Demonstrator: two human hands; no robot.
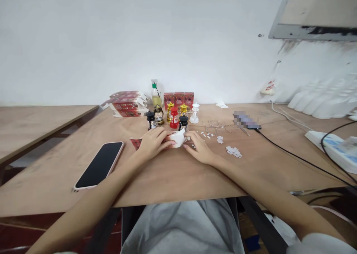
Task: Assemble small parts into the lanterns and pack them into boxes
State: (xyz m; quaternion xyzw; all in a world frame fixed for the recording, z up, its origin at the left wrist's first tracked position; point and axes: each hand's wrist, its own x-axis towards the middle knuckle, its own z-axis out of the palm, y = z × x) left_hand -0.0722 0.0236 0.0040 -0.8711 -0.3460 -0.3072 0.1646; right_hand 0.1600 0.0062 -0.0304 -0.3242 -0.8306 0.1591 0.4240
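My left hand is wrapped over a small red-printed carton lying low over the table, its white flap end facing right. The fingers of my right hand pinch that white end. Part of the carton is hidden under my left hand. Just behind the hands stand several miniature lanterns: a red lantern, a white lantern, a black lantern, another black lantern, a bronze lantern and gold ones.
Flat red cartons are stacked at back left, beside a bottle. Three upright red boxes stand near the wall. Right of my hands lie white paper pieces and bent wires. A phone lies left; a cabled phone and power strip lie right.
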